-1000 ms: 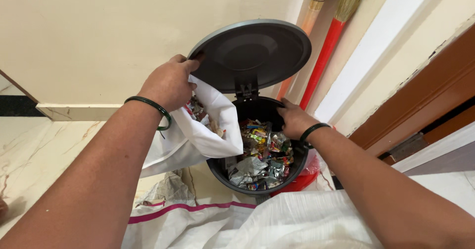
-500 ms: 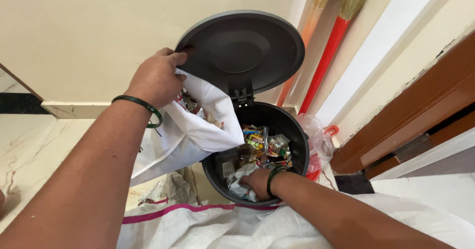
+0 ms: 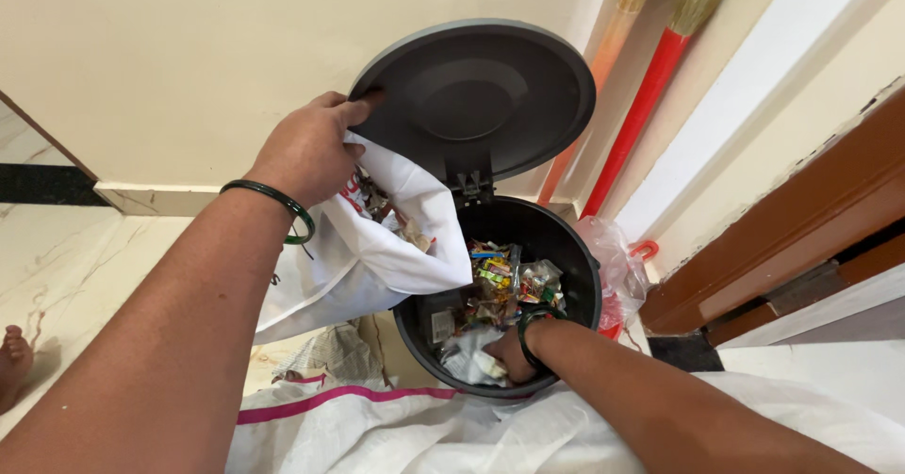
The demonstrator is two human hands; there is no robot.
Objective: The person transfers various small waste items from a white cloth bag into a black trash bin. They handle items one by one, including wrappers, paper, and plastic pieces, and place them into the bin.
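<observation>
Left hand (image 3: 306,154) clamps the white bag's (image 3: 377,248) rim, fingertips against the raised lid (image 3: 481,92) just above it. Right hand (image 3: 512,353) is down inside the bin (image 3: 580,257), closed on a crumpled wrapper (image 3: 471,361); more wrappers lie just beyond it.

A round dark bin (image 3: 575,276) stands mid-frame, lid (image 3: 476,97) raised, full of crumpled wrappers (image 3: 504,281); a white bag (image 3: 377,248) droops over its left rim.
</observation>
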